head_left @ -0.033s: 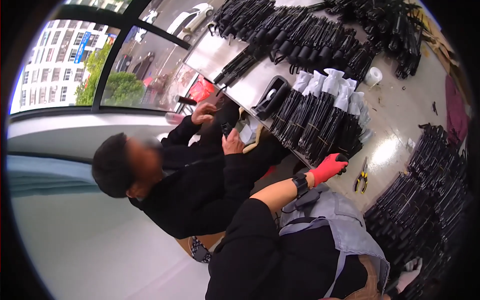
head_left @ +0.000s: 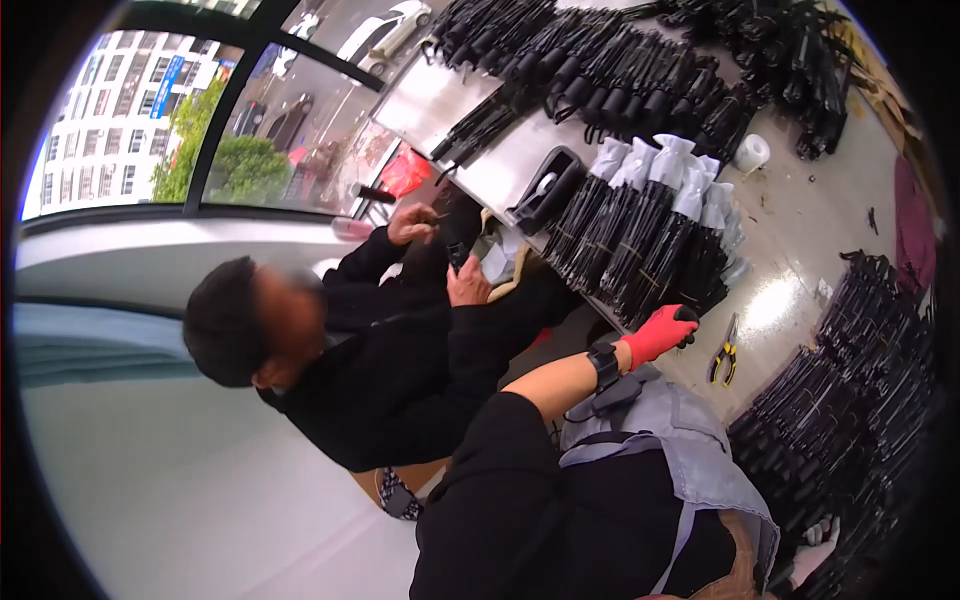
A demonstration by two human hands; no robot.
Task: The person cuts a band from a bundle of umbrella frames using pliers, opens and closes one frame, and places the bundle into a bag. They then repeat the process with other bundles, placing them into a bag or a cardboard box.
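My left hand [head_left: 660,336], in a red glove with dark fingertips, is curled at the near edge of the table [head_left: 690,372]. What its fingers close on, if anything, is hidden. Just beyond it stand tied bundles of thin black rods [head_left: 640,230], several with white wrapping [head_left: 672,160] over their far ends. Pliers [head_left: 724,352] with yellow and black handles lie to its right. At the lower right, my right hand [head_left: 818,552], in a pale glove, is against a large heap of black rods [head_left: 850,400]. Its fingers are small and partly hidden there.
A seated person [head_left: 370,380] in black works at my left, a small black object [head_left: 457,256] in one hand. Further off are a black tray [head_left: 547,190], a white roll [head_left: 751,153] and more black rod bundles [head_left: 610,75]. A window [head_left: 270,130] is at the far left.
The fingers of my right hand have shifted slightly at the rod heap. My left hand stays at the table edge, and the view has moved a little.
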